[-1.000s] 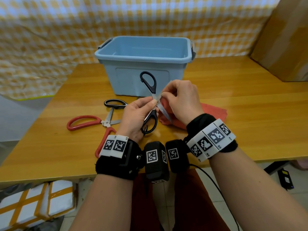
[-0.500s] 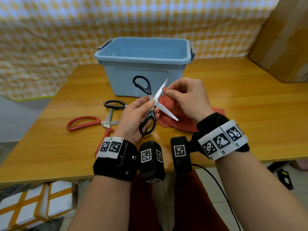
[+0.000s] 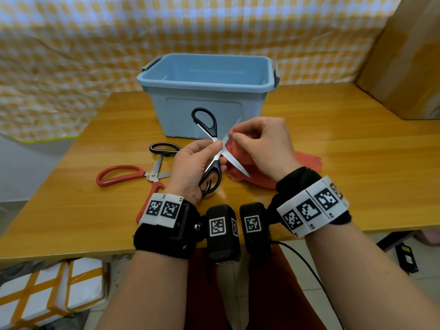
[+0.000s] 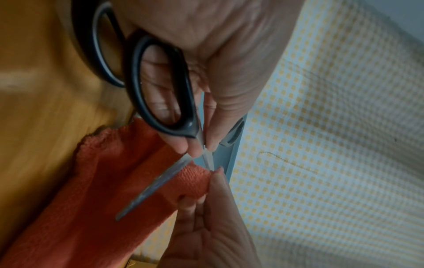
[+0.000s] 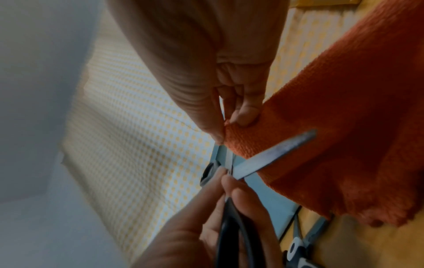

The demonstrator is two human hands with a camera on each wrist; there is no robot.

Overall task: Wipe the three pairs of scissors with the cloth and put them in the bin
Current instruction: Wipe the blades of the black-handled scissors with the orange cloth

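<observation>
My left hand [image 3: 202, 158] holds the black-handled scissors [image 3: 210, 167] near the pivot, blades spread wide, above the table in front of the blue bin [image 3: 207, 91]. My right hand [image 3: 257, 144] pinches a fold of the red cloth [image 3: 307, 160] around the upper blade. In the left wrist view the black-handled scissors [image 4: 160, 90] show one bare blade lying across the red cloth [image 4: 103, 181]. In the right wrist view the red cloth [image 5: 344, 127] hangs behind that blade. Red-handled scissors [image 3: 123, 175] and a black-and-white-handled pair [image 3: 164, 148] lie crossed on the table at the left.
The wooden table [image 3: 345, 144] stretches to the right. A cardboard box [image 3: 409, 55] stands at the back right. A checked yellow curtain [image 3: 95, 44] hangs behind the bin. White boxes with orange tape [image 3: 47, 294] sit on the floor at the lower left.
The scissors' blades have been spread apart. My right hand with the cloth moved from the lower blade up to the upper blade, and now sits closer to the pivot.
</observation>
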